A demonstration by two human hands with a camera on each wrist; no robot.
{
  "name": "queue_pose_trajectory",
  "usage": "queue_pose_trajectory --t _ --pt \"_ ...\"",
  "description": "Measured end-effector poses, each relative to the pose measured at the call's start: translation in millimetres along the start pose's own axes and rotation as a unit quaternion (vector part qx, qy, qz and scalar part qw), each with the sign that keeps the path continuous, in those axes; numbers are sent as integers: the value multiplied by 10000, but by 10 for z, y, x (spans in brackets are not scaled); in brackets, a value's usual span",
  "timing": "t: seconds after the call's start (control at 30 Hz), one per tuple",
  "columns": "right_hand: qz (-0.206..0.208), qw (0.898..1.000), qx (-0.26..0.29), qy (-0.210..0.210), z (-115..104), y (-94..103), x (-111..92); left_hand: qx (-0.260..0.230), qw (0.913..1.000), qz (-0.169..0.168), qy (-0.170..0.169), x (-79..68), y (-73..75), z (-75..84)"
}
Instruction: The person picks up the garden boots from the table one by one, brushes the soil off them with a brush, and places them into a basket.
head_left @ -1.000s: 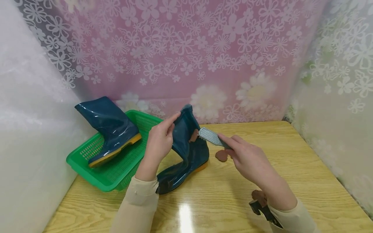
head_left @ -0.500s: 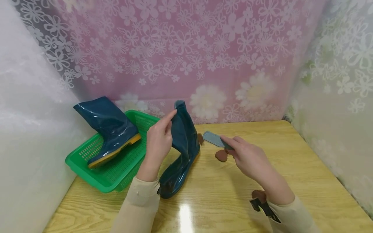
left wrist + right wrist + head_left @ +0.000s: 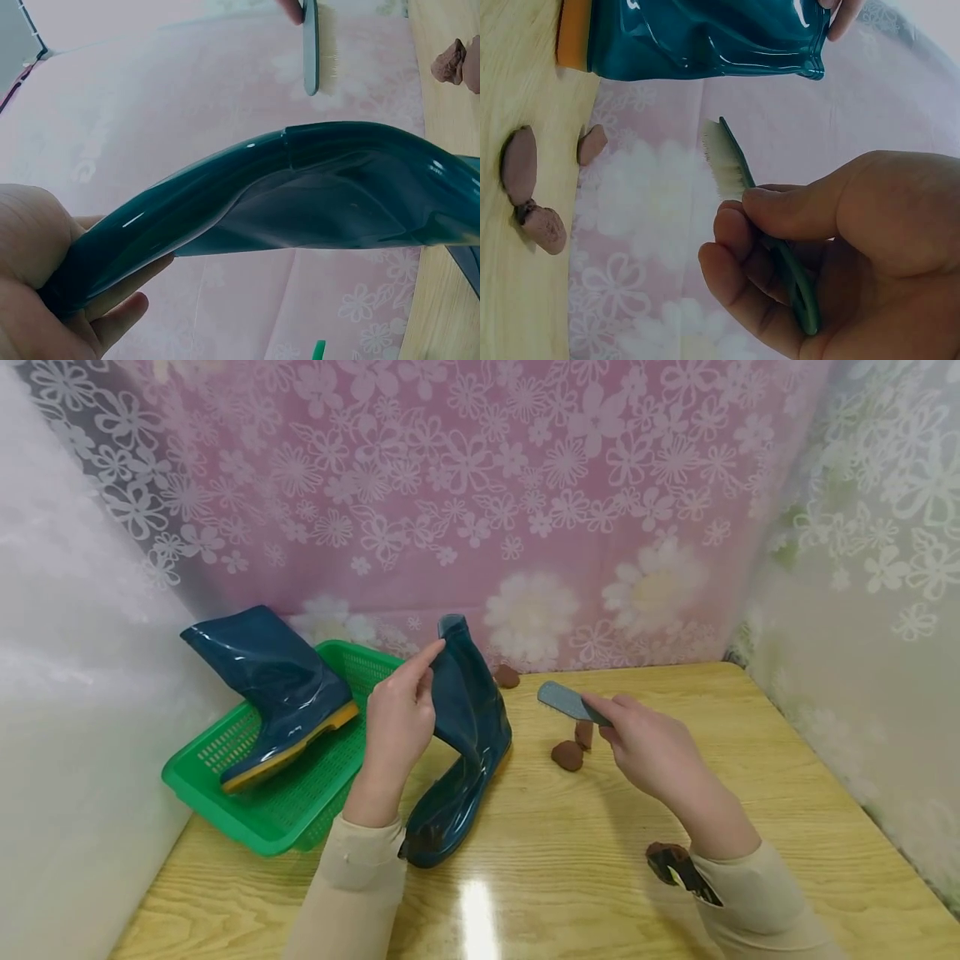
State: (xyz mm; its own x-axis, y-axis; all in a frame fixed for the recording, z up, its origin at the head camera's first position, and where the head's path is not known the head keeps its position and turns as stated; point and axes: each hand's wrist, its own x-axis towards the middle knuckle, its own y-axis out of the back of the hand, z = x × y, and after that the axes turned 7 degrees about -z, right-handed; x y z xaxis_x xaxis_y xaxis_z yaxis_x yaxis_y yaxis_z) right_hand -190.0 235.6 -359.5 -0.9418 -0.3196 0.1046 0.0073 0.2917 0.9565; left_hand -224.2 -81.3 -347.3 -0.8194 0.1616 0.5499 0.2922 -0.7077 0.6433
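Observation:
A dark blue-green rubber boot [image 3: 472,710] stands on the table, its shaft tilted, with my left hand [image 3: 401,714] gripping the top by its rim. The left wrist view shows the boot shaft [image 3: 300,187] folded between thumb and fingers. My right hand [image 3: 652,747] holds a grey-green scrubbing brush [image 3: 564,700] by its handle, apart from the boot. Pale bristles on the brush [image 3: 726,161] show in the right wrist view. Below the brush lie brown clay-like lumps [image 3: 567,756]; another brown lump [image 3: 507,676] sits at the table's back edge beside the boot.
At left a green plastic basket [image 3: 277,843] holds a second rubber boot [image 3: 273,677] with a yellow sole. One more brown lump lies partly hidden by the right wrist strap [image 3: 682,872]. A flowered curtain [image 3: 465,527] hangs behind the wooden table [image 3: 600,877].
The brush has moved right, away from the boot. The boot has turned and shifted left in my left hand. A brown lump that was on the boot now lies at the table's back edge.

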Motion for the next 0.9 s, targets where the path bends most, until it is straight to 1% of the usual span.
queue_pose_trajectory --t 0.17,0.37,0.47,0.7,0.8,0.9 --pt "-38 10000 71 -6 8 -43 6 -30 9999 -164 42 7 15 -24" --pt "34 9999 132 -27 1 -77 -43 -124 9981 -604 48 14 3 -56" --pt "63 9999 145 -30 -2 -85 -63 -129 9970 -766 61 11 -8 -65" --pt "287 9994 175 40 -6 -135 -62 -55 9952 -936 287 10 -6 -45" --pt "339 9992 197 88 -18 -170 -61 -7 9949 -962 298 7 -23 -41" --pt "364 9990 240 92 -37 -185 -62 -91 9959 -869 234 -5 -49 -38"
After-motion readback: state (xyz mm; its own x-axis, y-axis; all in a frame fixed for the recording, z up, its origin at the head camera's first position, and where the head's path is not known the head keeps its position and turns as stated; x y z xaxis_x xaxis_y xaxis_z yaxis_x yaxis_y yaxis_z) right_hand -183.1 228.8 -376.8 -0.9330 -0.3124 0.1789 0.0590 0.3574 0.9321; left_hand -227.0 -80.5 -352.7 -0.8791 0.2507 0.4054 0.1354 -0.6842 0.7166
